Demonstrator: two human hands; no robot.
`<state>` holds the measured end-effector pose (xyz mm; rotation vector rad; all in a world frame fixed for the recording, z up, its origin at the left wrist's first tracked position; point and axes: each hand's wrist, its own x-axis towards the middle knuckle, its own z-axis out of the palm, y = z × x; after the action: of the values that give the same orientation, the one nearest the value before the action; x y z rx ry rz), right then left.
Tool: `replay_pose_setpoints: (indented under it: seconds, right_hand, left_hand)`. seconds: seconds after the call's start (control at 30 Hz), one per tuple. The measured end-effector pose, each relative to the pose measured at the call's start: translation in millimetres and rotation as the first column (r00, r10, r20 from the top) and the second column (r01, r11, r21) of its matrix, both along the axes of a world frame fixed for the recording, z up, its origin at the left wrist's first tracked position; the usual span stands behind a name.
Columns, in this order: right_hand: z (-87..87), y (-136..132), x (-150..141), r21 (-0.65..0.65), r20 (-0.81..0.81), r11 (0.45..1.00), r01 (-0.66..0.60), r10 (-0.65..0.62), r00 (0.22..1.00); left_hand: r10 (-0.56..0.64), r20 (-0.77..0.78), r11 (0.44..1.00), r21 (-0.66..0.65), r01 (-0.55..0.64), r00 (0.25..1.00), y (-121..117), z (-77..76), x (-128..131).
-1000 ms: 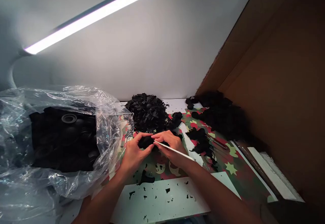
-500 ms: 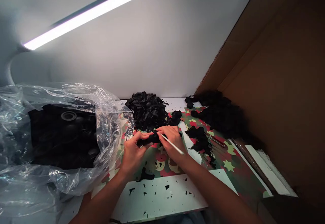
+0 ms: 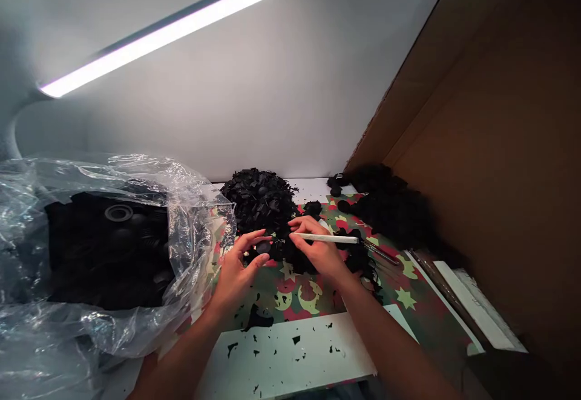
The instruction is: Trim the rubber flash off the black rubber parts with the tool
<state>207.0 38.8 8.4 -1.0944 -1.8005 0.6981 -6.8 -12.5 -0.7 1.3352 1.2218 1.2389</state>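
Observation:
My left hand (image 3: pixel 241 267) has its thumb and fingers bent around a small round black piece (image 3: pixel 263 247), which shows between their tips. In my right hand (image 3: pixel 318 247) is a thin white stick-like tool (image 3: pixel 333 239), pinched near its left end, the other end pointing right over the back of the hand. The tool's working tip is too small to make out. Dark scraps (image 3: pixel 295 258) lie under and beside my right fingers. Just beyond both hands rises a heap of black shavings (image 3: pixel 259 200).
A clear plastic bag (image 3: pixel 190 236) of black round parts (image 3: pixel 118 212) stands at left. More black pieces (image 3: pixel 393 206) pile up at right, near a cardboard wall (image 3: pixel 476 115). A slim metallic tool (image 3: pixel 381 252) lies on the patterned sheet (image 3: pixel 408 297). White board (image 3: pixel 295 363) in front carries scraps.
My right hand has drawn slightly away from my left hand, and the white tool has swung from slanting down-right to nearly level. My left hand stays about where it was.

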Motion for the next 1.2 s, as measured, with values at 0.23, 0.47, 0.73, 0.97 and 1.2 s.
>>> replay_pose_setpoints:
  seconds: [0.23, 0.47, 0.73, 0.97, 1.2]
  right_hand:
    - [11.4, -27.3, -25.1, -0.133, -0.171, 0.974, -0.186, 0.162, 0.972]
    - [5.0, -25.1, -24.5, -0.151, -0.232, 0.974, -0.168, 0.13, 0.964]
    - [10.1, -15.5, -13.6, 0.065, 0.291, 0.986, -0.156, 0.131, 0.948]
    - [-1.4, -9.6, -23.6, 0.162, 0.609, 0.909, -0.384, 0.214, 0.764]
    - [-2.1, -7.2, -23.4, 0.239, 0.478, 0.846, -0.477, 0.325, 0.816]
  left_hand:
    - [0.004, -0.084, 1.0, -0.024, -0.006, 0.996, 3.1, -2.9, 1.6]
    - [-0.042, -0.114, 0.999, -0.014, 0.04, 0.993, 3.5, -5.1, -0.9]
    - [-0.06, -0.214, 0.998, -0.018, 0.058, 0.975, 2.1, -0.6, -4.3]
    - [-0.064, -0.398, 0.98, 0.15, 0.133, 0.915, 3.5, 12.6, -8.2]
    - [-0.159, -0.232, 0.987, -0.017, 0.16, 0.96, 7.3, 6.0, -15.8]
